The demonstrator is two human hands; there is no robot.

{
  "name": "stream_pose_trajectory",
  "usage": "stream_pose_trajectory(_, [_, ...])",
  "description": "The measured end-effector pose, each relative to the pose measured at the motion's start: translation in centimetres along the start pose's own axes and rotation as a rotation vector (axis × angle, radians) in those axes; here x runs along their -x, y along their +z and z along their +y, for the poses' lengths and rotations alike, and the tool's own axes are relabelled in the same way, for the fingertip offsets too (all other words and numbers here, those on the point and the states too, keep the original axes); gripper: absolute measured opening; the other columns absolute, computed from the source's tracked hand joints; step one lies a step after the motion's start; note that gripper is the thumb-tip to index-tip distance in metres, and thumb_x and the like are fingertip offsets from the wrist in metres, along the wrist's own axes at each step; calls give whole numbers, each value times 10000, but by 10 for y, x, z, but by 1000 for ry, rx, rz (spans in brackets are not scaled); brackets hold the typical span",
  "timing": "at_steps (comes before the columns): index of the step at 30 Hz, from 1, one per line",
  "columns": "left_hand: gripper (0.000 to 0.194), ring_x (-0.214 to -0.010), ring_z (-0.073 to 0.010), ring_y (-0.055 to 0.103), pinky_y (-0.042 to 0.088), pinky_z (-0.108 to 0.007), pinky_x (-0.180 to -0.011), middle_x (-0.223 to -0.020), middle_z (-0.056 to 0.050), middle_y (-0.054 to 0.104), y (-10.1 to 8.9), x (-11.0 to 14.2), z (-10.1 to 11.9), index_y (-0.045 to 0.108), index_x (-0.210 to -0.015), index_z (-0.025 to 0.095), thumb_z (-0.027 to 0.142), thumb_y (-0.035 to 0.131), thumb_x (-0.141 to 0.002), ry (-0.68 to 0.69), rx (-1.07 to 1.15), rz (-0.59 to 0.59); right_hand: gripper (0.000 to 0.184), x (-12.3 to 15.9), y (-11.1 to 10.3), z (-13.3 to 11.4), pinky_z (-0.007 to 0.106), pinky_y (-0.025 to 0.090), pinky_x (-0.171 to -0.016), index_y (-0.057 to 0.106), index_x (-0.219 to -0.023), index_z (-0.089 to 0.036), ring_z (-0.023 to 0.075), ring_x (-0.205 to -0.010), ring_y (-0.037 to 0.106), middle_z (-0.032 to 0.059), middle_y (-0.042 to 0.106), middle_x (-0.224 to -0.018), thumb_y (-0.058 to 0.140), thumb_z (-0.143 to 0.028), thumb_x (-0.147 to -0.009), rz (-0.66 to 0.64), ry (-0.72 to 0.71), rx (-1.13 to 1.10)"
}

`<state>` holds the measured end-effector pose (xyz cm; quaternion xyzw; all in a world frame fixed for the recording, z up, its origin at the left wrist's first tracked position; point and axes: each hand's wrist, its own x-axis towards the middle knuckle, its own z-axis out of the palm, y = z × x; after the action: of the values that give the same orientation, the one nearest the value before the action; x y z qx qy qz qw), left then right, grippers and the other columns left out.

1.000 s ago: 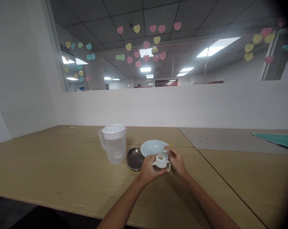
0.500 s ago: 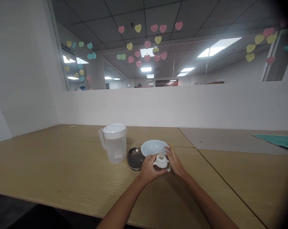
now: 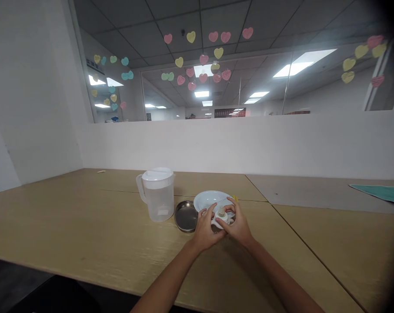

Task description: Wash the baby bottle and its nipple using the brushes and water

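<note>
A baby bottle (image 3: 220,215) with a white collar, side handles and a pale translucent nipple stands between my hands, upright or nearly so. My left hand (image 3: 206,229) is wrapped round its left side. From the right, my right hand (image 3: 241,225) has thumb and fingers closed round the white collar. Most of the bottle's body is hidden by my hands. Just behind it lies a white bowl (image 3: 205,199), partly covered by my fingers. To the left of my left hand is a round, shallow metal dish (image 3: 185,216).
A clear plastic pitcher (image 3: 160,200) with a white lid stands left of the dish. Something small and yellow (image 3: 235,198) shows at the bowl's right edge. A green cloth (image 3: 382,192) lies far right on the table (image 3: 86,230). A white wall (image 3: 200,145) rises behind.
My right hand has moved from beside the bottle onto its white collar, and its fingers have closed there. My left hand keeps its hold. The view has shifted slightly.
</note>
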<state>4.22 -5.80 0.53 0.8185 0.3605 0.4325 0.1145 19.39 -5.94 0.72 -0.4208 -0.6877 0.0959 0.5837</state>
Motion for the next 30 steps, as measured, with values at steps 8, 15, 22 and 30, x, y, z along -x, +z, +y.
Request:
stream_pose_trajectory(8, [861, -1134, -248, 485, 209, -481, -1060, -1158, -72, 586, -5, 0, 7, 214, -1396, 227, 468, 658, -698, -63, 93, -57, 591, -7, -11, 3, 378, 475, -841, 361, -1268, -199, 220, -926, 620, 57, 673, -916, 567, -298, -723, -155, 28, -272])
stream_pose_trajectory(15, [884, -1180, -267, 450, 237, -481, -1043, -1161, -81, 586, -4, 0, 9, 200, -1401, 223, 454, 669, -688, -58, 75, -69, 392, -9, -22, 20, 364, 476, -820, 455, -1188, -182, 196, -886, 613, 58, 665, -927, 396, -251, -807, 83, 77, -37])
stream_pose_trajectory(22, [812, -1068, -225, 517, 275, -449, -1030, -1104, -62, 600, 1, 0, 4, 252, -1377, 216, 322, 667, -687, 22, 74, -11, 574, -1, -7, 9, 398, 392, -964, 320, -1315, -182, 231, -1132, 495, 113, 529, -1221, 508, -359, -802, -128, -213, 83])
stream_pose_trajectory(30, [821, -1137, -252, 462, 326, -438, -1002, -1149, -87, 566, 0, 3, 1, 288, -1361, 216, 417, 690, -674, -23, 84, 6, 399, -2, -15, 36, 374, 433, -887, 410, -1250, -174, 200, -998, 563, 80, 598, -1066, 331, -311, -884, 7, -41, 109])
